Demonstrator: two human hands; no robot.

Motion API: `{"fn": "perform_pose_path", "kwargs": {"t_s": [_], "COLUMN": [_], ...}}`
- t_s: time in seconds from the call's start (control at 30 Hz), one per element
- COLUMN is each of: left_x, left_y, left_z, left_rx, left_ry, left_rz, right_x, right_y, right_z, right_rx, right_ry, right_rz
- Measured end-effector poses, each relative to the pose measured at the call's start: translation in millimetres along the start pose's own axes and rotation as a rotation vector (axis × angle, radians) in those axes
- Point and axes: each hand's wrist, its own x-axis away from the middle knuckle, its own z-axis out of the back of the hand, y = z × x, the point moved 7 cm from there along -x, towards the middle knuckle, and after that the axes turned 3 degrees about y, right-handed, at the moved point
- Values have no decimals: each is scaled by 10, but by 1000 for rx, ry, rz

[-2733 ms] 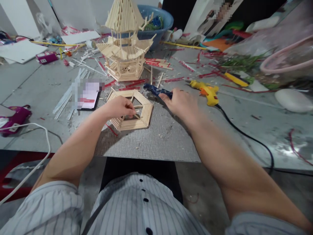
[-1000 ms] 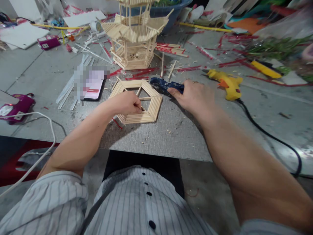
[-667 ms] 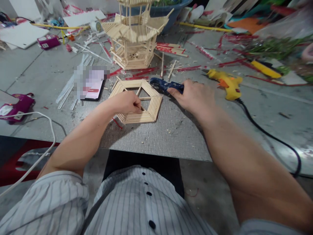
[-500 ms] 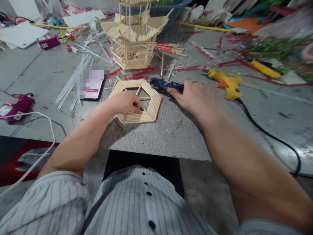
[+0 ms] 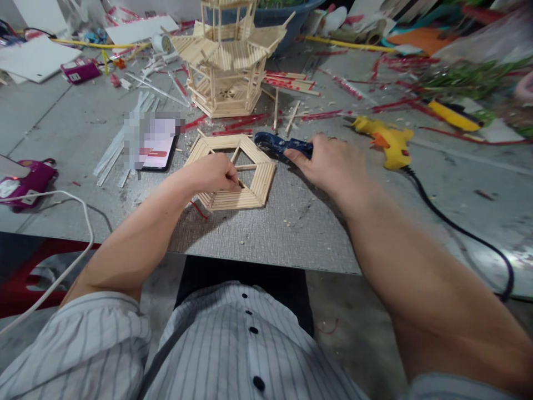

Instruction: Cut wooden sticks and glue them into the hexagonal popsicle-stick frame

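A flat hexagonal frame [image 5: 237, 200] of thin wooden sticks, with spokes across its open middle, lies on the table in front of me. Over its left part reaches my left hand [image 5: 216, 172], its fingers pinched together at the inner edge of the near side. What sits between those fingertips is too small to make out. To the right of the frame, my right hand [image 5: 331, 164] is wrapped round a dark blue plier-like hand tool [image 5: 270, 145]. The tool's rounded end points left, close to the frame's upper right corner.
Behind the frame stands a tiered stick pagoda [image 5: 227, 83]. A phone [image 5: 158, 144] and clear glue sticks [image 5: 120, 147] lie left. On the right are a yellow glue gun [image 5: 389, 141] with a black cord [image 5: 462, 228] and a yellow cutter [image 5: 453, 115]. Red wrapper scraps litter the back.
The view has shifted very slightly. Both hands, the hexagonal frame and the blue tool keep their places relative to one another.
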Motion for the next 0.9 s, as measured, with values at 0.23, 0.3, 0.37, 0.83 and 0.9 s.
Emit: {"fn": "perform_pose_path", "kwargs": {"t_s": [0.23,0.3,0.37,0.83,0.9], "left_x": [18,19,17,16,22], "left_y": [38,30,23,11,26], "left_z": [8,6,6,-6,-5], "left_rx": [-3,9,26,27,26], "left_ry": [-8,-5,6,-26,-49], "left_rz": [-11,-1,2,-48,-89], "right_x": [-13,-19,-22,0,-3], "right_y": [5,12,15,-13,-11], "right_z": [-15,-28,-31,-17,-22], "right_rx": [-32,-41,-48,-7,2], "right_ry": [-8,-19,-20,-1,-9], "right_rz": [-1,-11,-17,21,20]}}
